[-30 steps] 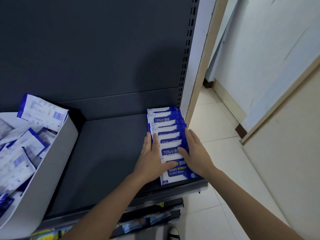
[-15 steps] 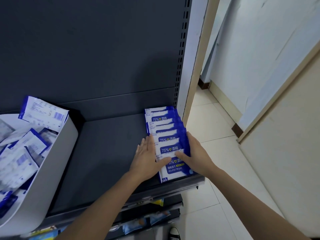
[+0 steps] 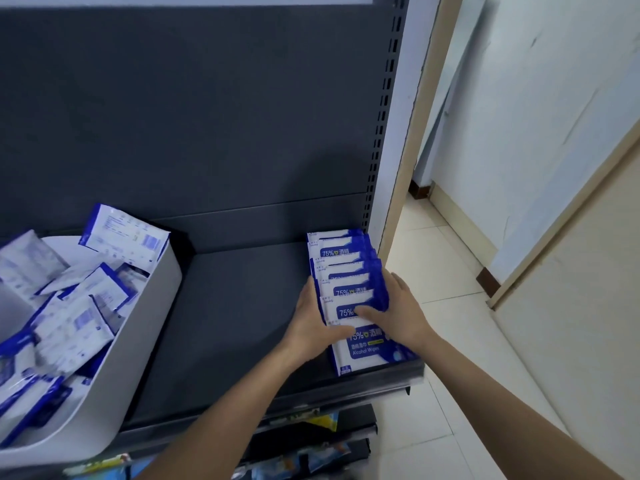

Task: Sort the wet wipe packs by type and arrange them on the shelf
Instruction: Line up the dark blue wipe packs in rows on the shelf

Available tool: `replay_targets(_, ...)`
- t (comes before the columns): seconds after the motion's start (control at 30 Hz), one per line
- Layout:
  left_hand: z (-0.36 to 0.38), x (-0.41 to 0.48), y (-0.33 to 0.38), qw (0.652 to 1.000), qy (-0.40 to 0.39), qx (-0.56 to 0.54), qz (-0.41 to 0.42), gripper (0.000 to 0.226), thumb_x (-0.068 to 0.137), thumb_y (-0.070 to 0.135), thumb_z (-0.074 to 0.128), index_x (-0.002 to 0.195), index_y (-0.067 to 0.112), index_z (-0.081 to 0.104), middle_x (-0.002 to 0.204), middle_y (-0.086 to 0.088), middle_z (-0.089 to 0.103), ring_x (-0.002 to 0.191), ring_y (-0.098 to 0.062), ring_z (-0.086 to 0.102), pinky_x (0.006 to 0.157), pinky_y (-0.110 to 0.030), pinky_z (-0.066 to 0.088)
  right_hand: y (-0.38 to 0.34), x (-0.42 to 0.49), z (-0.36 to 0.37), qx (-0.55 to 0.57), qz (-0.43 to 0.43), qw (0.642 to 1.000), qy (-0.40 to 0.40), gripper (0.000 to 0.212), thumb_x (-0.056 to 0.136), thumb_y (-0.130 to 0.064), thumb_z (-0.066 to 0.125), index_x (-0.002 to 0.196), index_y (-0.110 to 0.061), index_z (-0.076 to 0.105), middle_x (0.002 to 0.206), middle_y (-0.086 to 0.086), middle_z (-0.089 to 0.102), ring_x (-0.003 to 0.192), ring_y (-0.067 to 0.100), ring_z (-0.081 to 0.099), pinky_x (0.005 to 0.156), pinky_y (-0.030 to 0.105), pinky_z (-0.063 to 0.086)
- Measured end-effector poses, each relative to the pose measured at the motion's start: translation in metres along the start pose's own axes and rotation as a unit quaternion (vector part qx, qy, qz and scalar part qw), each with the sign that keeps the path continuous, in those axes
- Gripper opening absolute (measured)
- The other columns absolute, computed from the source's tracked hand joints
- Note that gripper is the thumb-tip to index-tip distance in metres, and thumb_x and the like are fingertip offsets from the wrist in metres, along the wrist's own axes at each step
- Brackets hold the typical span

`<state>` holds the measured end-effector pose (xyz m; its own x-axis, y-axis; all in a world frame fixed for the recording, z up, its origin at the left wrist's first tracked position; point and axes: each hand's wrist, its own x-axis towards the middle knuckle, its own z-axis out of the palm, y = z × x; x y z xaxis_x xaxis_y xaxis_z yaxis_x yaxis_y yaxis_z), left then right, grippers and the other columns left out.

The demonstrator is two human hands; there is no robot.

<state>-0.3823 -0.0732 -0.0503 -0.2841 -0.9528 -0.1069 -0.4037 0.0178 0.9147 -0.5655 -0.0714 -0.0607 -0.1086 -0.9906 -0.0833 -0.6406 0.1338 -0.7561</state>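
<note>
A row of several overlapping blue-and-white alcohol wipe packs lies on the dark shelf at its right end, running from the back panel to the front edge. My left hand lies flat against the row's left side, its thumb across the front pack. My right hand presses on the row's right side with straight fingers, thumb on top of a pack. Neither hand grips a pack.
A white bin full of loose wipe packs stands on the shelf's left part. A perforated upright bounds the shelf on the right. A lower shelf holds other packets. Beyond it are tiled floor and a wall.
Both hands have slid slightly toward the sides of the row, squaring the packs. The camera has tilted up a little; the row stays in place.
</note>
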Motion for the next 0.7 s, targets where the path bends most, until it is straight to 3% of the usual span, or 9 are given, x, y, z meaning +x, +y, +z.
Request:
replay_targets(0.07,0.006,0.005,0.003,0.995,0.048,-0.081,-0.039,0.077,0.082,0.023,0.073,0.141,0.030,0.025,0.134,0.015,0.041,0.113,0.005,0.047,0.085,-0.011,0.044,0.004,0.005,-0.004,0.045,0.007,0.999,-0.009,0.060,0.076,-0.041,0.076,0.126,-0.029,0.043,0.122,-0.009,0.061,0.100,0.008,0.065,0.084,0.030,0.056)
replay_targets(0.13,0.015,0.008,0.002,0.983,0.098,-0.136,-0.071,0.078,0.092,0.025,0.061,0.152,0.023,0.011,0.146,0.009,0.031,0.121,0.002,0.038,0.094,-0.019,0.038,0.004,0.009,-0.004,0.068,0.017,0.997,-0.028,0.055,0.080,-0.037,0.074,0.125,-0.027,0.044,0.119,-0.008,0.064,0.094,0.008,0.067,0.080,0.027,0.056)
replay_targets(0.2,0.028,0.011,0.001,0.981,0.132,-0.133,-0.058,0.066,0.095,0.020,0.056,0.150,0.022,0.020,0.143,0.009,0.035,0.116,0.004,0.045,0.093,-0.020,0.042,0.006,0.014,-0.001,0.065,0.020,0.997,-0.030,0.056,0.081,-0.038,0.073,0.126,-0.026,0.043,0.119,-0.007,0.064,0.094,0.009,0.067,0.079,0.029,0.057)
replay_targets(0.3,0.046,0.017,0.002,0.983,0.146,-0.093,-0.060,0.058,0.094,0.006,0.050,0.147,0.016,0.028,0.145,0.006,0.032,0.088,0.023,0.050,0.063,0.000,0.044,0.009,0.019,0.000,0.072,0.025,0.997,-0.029,0.056,0.081,-0.036,0.073,0.126,-0.026,0.042,0.119,-0.007,0.064,0.094,0.010,0.067,0.077,0.028,0.057)
replay_targets(0.4,0.054,0.022,0.007,0.983,0.150,-0.092,-0.057,0.061,0.092,-0.004,0.049,0.145,0.016,0.027,0.129,0.009,0.037,0.083,0.021,0.052,0.055,-0.001,0.044,0.012,0.022,-0.005,0.092,0.026,0.995,-0.030,0.055,0.082,-0.032,0.073,0.127,-0.026,0.042,0.119,-0.007,0.063,0.096,0.010,0.066,0.076,0.024,0.054)
replay_targets(0.57,0.053,0.026,0.003,0.985,0.159,-0.034,-0.050,0.058,0.089,0.000,0.053,0.141,0.016,0.035,0.131,0.004,0.043,0.094,0.010,0.055,0.064,-0.004,0.048,0.014,0.025,-0.012,0.098,0.024,0.994,-0.037,0.052,0.082,-0.029,0.073,0.125,-0.026,0.042,0.122,-0.005,0.062,0.094,0.007,0.063,0.073,0.018,0.050)
replay_targets(0.7,0.036,0.024,-0.002,0.989,0.136,0.046,-0.033,0.057,0.086,0.005,0.057,0.139,0.017,0.040,0.129,0.009,0.040,0.103,0.009,0.043,0.084,-0.004,0.037,0.002,0.032,-0.017,0.045,-0.003,0.999,0.020,0.055,0.087,-0.031,0.068,0.134,-0.022,0.040,0.130,-0.005,0.052,0.104,0.006,0.053,0.083,0.023,0.045)
